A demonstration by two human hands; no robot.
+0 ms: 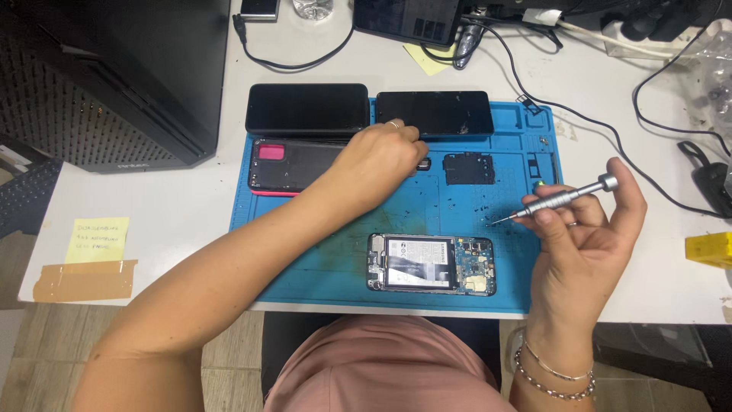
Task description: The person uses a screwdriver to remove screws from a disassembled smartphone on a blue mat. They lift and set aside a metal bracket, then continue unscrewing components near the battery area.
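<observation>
Head view: the left hand (377,164) reaches forward over the blue mat (252,206), fingers (408,137) curled down onto the mat just below the dark phone (435,113) at the mat's far edge; what they pinch, if anything, is hidden under the knuckles, so their grasp cannot be told. A small dark part (424,163) lies touching the near side of those fingers, and a case with a pink patch (293,164) sits under the wrist. The right hand (587,229) holds a grey screwdriver (560,198), thumb and forefinger closed on the shaft, remaining fingers loosely spread; the tip points left, down toward the mat, clear of any part. The opened phone (431,264), back off and battery exposed, lies on the mat near the body, below and between both hands, touched by neither. A black cover plate (469,168) rests between the two hands. Judgement: small pieces should be lifted singly with fingertips and laid on the mat in order; the driver tip is best kept off the board while idle.
</observation>
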